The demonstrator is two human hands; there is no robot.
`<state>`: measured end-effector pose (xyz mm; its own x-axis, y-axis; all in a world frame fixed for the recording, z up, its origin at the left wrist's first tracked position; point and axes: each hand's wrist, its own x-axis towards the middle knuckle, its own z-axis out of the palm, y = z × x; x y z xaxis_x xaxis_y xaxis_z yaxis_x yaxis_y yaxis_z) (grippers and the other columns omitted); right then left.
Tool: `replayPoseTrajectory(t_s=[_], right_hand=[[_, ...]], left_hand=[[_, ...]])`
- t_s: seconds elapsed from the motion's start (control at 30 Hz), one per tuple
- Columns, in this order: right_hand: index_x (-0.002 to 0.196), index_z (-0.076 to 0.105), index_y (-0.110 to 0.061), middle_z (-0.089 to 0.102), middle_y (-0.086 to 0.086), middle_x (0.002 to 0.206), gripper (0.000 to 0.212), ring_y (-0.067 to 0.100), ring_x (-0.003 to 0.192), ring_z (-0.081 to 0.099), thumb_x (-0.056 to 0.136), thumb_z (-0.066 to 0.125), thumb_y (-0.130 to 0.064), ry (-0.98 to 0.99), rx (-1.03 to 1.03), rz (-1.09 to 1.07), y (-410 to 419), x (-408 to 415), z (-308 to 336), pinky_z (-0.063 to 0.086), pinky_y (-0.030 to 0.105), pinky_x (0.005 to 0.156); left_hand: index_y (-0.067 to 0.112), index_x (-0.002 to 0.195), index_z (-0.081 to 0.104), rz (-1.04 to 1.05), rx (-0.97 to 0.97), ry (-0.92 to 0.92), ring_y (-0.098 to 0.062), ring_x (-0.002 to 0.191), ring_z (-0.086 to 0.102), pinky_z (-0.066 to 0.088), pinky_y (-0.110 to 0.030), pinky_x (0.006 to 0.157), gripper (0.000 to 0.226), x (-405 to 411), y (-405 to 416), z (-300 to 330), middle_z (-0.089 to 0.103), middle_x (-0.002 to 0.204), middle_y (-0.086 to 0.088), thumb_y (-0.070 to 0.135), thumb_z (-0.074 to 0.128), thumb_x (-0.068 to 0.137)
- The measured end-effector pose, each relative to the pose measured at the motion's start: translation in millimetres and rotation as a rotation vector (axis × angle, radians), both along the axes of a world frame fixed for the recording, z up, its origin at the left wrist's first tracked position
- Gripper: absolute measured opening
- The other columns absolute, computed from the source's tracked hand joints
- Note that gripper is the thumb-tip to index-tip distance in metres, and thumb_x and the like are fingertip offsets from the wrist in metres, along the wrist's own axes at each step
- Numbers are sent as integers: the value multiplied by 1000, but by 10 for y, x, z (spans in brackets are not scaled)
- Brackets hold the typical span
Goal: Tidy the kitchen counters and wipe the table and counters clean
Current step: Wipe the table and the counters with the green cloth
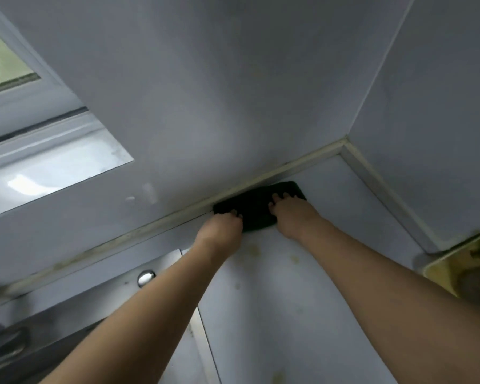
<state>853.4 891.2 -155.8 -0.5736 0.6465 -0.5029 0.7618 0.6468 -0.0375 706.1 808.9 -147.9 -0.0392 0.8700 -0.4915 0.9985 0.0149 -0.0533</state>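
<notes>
Two hands on one dark cloth (258,209), and it sits on the white counter (288,300) hard against the back wall's sealing strip (178,214), close to the corner. Left hand (222,231) has its fingers curled over the cloth's near-left edge, gripping it; right hand (291,212) lies on top with fingers spread forward, pressing down rather than grasping. My read: the pair is there to bear down and drive the cloth along that grimy seam, where dirt collects. Yellowish stains (251,249) dot the counter just behind the hands, not yet wiped. Steel sink (122,295) to the left, mostly cut off, with a shiny round knob (145,277) on its rim. Something yellow and blurred at the right edge (466,267), can't say what. Thumbs are hidden, and the cloth's texture is too dark to read
</notes>
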Motion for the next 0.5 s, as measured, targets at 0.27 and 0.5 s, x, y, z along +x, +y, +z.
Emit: replayPoseTrajectory(t_s=[0.27, 0.5], right_hand=[[148, 30, -9, 17, 13, 157, 59, 37, 136, 28, 91, 44, -4, -23, -4, 162, -573, -536, -24, 30, 46, 112], [151, 18, -7, 7, 14, 159, 61, 35, 143, 16, 94, 36, -2, -71, 5, 191, -1211, -264, 72, 23, 42, 116]], left_hand=[[9, 143, 39, 135, 30, 49, -34, 104, 60, 50, -39, 77, 52, -366, -842, -35, 42, 145, -12, 7, 41, 91], [5, 149, 28, 124, -19, 26, -32, 123, 52, 47, -38, 94, 60, -144, -1379, 0, 22, 157, -15, 1, 37, 89]])
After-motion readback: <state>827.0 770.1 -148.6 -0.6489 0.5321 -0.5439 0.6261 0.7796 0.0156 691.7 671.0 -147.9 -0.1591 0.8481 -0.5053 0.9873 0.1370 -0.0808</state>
